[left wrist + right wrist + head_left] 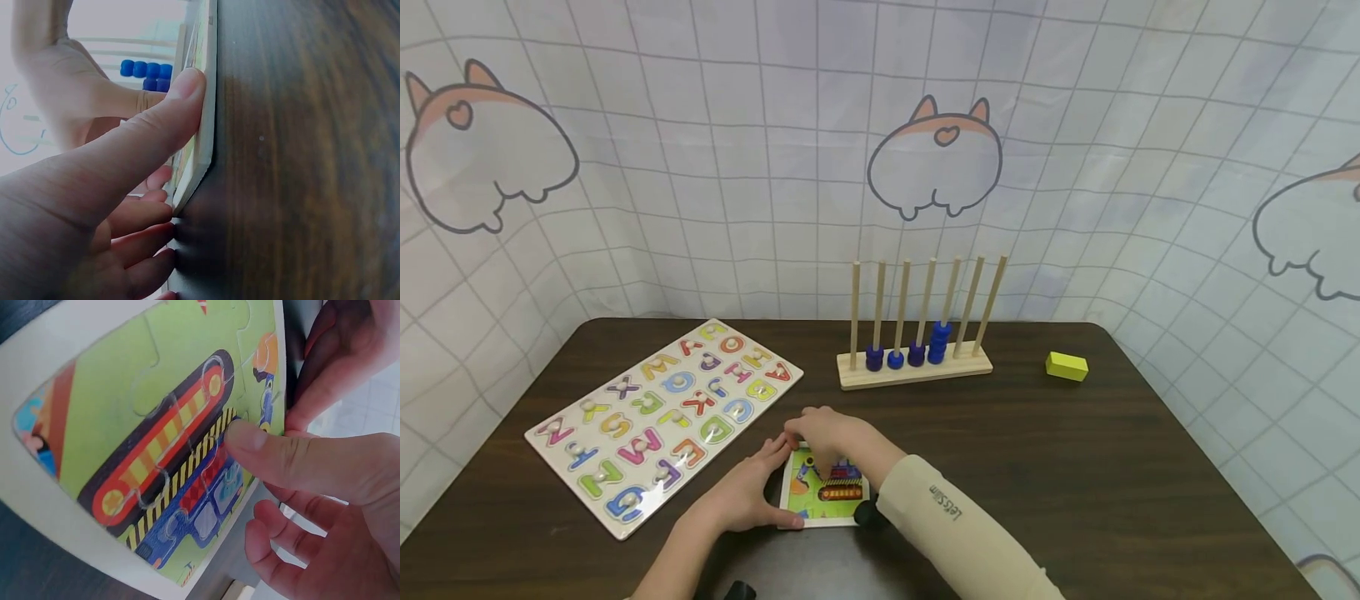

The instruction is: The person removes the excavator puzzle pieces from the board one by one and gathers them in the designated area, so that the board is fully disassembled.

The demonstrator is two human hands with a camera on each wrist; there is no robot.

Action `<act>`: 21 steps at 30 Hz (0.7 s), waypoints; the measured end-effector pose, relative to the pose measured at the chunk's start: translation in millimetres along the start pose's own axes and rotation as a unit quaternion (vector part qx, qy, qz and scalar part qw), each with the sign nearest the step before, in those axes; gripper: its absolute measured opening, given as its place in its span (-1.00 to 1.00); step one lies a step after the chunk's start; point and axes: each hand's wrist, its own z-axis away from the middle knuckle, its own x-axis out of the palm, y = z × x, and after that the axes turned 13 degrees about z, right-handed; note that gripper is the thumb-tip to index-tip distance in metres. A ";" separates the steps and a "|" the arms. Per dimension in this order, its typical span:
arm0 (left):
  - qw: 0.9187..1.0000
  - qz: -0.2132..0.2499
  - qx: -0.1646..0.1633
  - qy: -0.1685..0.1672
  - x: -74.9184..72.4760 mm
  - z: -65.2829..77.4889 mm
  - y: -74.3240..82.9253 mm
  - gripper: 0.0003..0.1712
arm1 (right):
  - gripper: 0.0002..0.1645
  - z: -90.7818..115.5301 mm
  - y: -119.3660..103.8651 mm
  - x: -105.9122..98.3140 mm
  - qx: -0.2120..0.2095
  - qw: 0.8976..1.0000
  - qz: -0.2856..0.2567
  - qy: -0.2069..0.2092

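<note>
A small jigsaw puzzle (805,503) in a pale frame shows an excavator with striped tracks on green, its pieces fitted together. It lies at the table's front. My left hand (747,492) spans its left side: the thumb rests on the near frame edge (208,94), and the straight fingers reach toward the far left corner. From above, my right hand (831,433) extends over the far side. Its thumb (265,445) presses on the picture beside the black-and-yellow stripes, while the other fingers bend loosely beyond the far edge, close to the left fingertips.
An alphabet peg board (655,408) lies at the left, slanted. Behind the puzzle stands a wooden rack (917,377) with upright rods and blue beads (938,343). A yellow block (1066,367) sits at the far right. A grid-patterned cloth (775,167) hangs behind the dark table (1075,483).
</note>
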 end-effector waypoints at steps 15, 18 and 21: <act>1.000 -0.006 0.003 -0.003 -0.7 0.4 -0.2 0.23 | -0.50 -0.1 15.6 10.6 -0.059 0.992 -0.091 0.060; 1.000 -0.008 0.008 -0.002 -0.7 0.3 -0.8 0.23 | -0.59 0.6 20.7 15.2 -0.074 0.988 -0.105 0.086; 1.000 -0.008 0.012 -0.002 -0.7 0.1 -1.5 0.23 | -0.65 1.6 23.2 18.4 -0.084 0.984 -0.115 0.108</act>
